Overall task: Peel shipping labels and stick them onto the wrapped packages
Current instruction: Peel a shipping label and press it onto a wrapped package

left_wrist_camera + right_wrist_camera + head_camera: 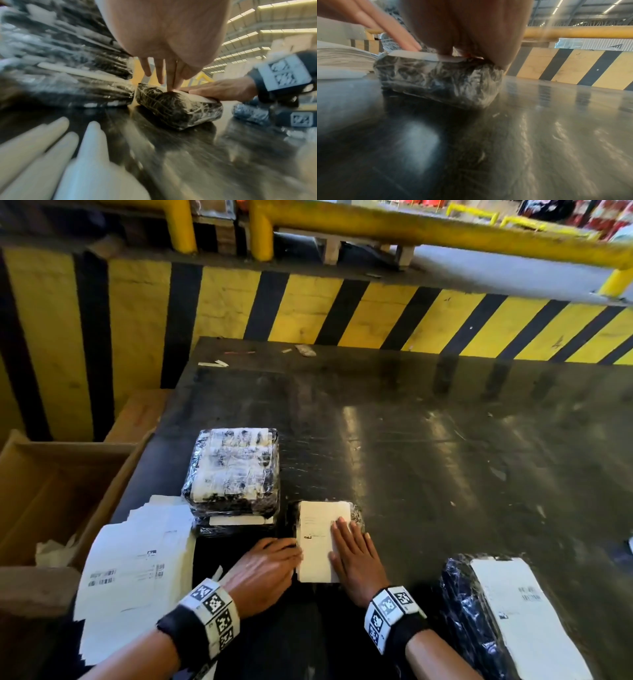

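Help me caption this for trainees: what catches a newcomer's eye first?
Both hands, the left hand and right hand, press flat on a white label atop a small wrapped package at the near middle of the dark table. Left lies a stack of label sheets; behind runs a yellow-and-black striped barrier.

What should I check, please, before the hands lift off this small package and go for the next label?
1. Label lies flat on the small package: ok on top; near edge cannot tell.
2. Right hand presses it with straight fingers: ok.
3. Left hand fingertips on the label's left edge: ok.
4. Package sits flat on the table: ok.
5. Label sheets are within reach at left: ok.
6. Space to put it aside next to the labelled package at right: ok.
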